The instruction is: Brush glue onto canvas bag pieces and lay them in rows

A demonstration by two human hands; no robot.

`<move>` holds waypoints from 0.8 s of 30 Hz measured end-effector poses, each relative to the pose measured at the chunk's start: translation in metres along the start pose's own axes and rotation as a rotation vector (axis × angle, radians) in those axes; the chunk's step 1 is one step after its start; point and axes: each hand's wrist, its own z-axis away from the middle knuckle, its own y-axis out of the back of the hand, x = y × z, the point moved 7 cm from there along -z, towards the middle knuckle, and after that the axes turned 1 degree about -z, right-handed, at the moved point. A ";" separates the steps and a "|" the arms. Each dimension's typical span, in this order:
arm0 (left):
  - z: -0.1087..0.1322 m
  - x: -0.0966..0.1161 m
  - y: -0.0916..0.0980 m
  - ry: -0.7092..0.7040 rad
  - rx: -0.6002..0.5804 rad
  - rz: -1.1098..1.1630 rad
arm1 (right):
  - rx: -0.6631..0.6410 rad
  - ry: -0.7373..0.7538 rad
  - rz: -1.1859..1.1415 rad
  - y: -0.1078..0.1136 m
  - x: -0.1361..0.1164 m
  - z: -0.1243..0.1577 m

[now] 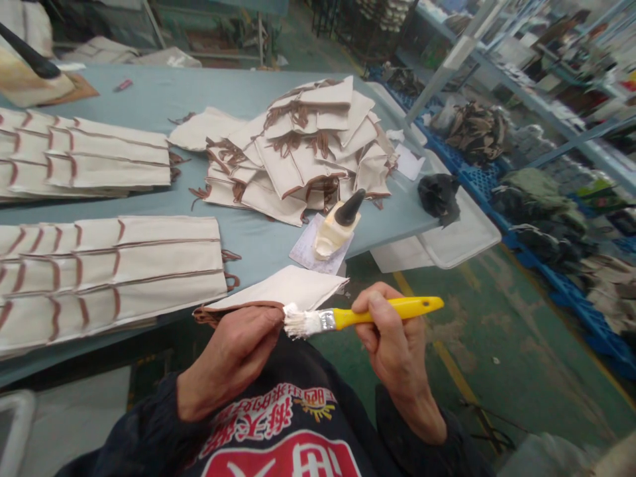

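Note:
My left hand is closed on the brown-trimmed edge of a cream fabric piece, holding it off the table's front edge. My right hand grips a yellow-handled brush; its white, glue-caked bristles touch the fabric edge beside my left fingers. A white glue bottle with a black nozzle lies tilted on a paper sheet just beyond the fabric piece.
On the blue table a loose heap of cream pieces with brown trim sits at centre. Rows of overlapped pieces lie at left. A white tray and black bag sit at right. Blue pallets line the floor.

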 end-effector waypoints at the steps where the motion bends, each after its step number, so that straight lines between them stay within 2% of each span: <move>1: 0.000 0.000 -0.001 0.008 -0.002 0.007 | 0.005 -0.013 0.006 0.005 0.001 0.001; 4: -0.002 0.002 -0.004 0.027 -0.009 0.020 | 0.050 -0.012 -0.010 0.024 -0.001 0.000; 7: -0.004 0.005 -0.007 0.021 -0.019 0.006 | 0.034 -0.010 -0.055 0.030 -0.005 -0.007; 15: -0.007 0.016 -0.019 -0.089 -0.062 -0.116 | -0.150 -0.108 -0.043 0.016 0.003 -0.035; 19: -0.001 0.014 -0.021 -0.075 -0.060 -0.107 | -0.243 -0.198 -0.028 0.013 0.012 -0.033; 24: -0.001 0.014 -0.026 -0.064 -0.085 -0.078 | -0.304 -0.217 -0.022 0.011 0.011 -0.027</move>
